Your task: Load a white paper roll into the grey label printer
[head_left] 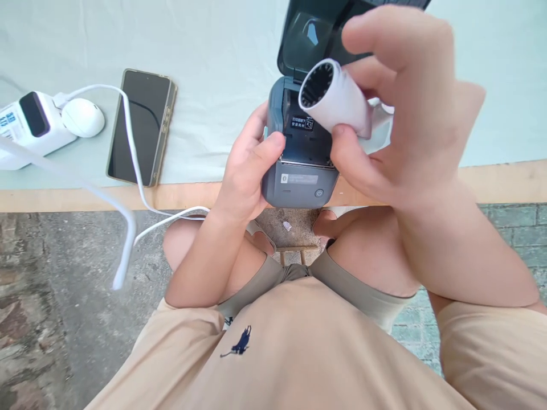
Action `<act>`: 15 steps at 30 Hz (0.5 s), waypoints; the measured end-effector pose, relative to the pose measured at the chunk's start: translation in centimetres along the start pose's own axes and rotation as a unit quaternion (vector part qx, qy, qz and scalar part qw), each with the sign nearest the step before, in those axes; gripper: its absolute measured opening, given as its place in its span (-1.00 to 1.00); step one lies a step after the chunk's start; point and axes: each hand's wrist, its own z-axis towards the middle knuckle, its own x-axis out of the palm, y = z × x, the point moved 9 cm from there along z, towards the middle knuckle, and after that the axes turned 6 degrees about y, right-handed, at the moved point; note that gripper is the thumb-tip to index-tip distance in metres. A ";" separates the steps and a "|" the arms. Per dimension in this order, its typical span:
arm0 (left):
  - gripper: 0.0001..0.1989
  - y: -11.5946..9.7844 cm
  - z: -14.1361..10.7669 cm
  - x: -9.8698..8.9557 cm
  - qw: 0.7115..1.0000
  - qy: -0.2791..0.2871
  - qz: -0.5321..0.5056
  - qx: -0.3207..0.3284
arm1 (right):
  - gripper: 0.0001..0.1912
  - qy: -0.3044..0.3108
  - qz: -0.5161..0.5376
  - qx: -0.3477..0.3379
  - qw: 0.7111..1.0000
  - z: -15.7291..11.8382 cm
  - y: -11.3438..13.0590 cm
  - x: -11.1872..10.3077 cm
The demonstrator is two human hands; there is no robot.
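Note:
A dark grey label printer (299,185) stands at the table's front edge, its black lid (318,34) swung up and its inner compartment exposed. My left hand (252,162) grips the printer's left side, the thumb pressed on its rim. Between the thumb and fingers of my right hand (397,108) is a white roll (342,102) with a dark hollow core, held tilted just above the compartment's right side. A loose white end of the roll shows behind it, near my palm.
A smartphone (139,125) lies left on the pale cloth (213,45). Farther left are a white power device (43,128), a round white case (83,118) and white cables (128,125), one hanging past the table's wooden edge (77,199).

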 end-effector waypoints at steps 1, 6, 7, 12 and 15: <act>-0.77 0.0 0.0 0.0 1.000 0.007 -0.001 0.002 | -0.54 -0.005 -0.051 -0.026 0.998 0.0 0.5 0.0; -0.77 -0.1 0.1 -0.1 0.999 0.028 0.031 0.011 | -0.68 -0.024 -0.159 -0.064 0.985 -0.1 0.9 0.4; -0.76 -0.1 0.2 -0.2 0.999 0.030 0.040 0.011 | -0.70 -0.034 -0.160 -0.063 0.985 -0.1 0.8 0.3; -0.72 0.0 0.0 -0.6 0.999 -0.001 0.034 0.000 | -0.76 -0.124 -0.150 -0.096 0.976 -0.9 1.7 -1.3; -0.70 0.3 -0.1 -0.5 1.000 0.008 0.024 -0.015 | -0.81 -0.159 -0.123 -0.162 0.966 -1.9 3.3 -1.5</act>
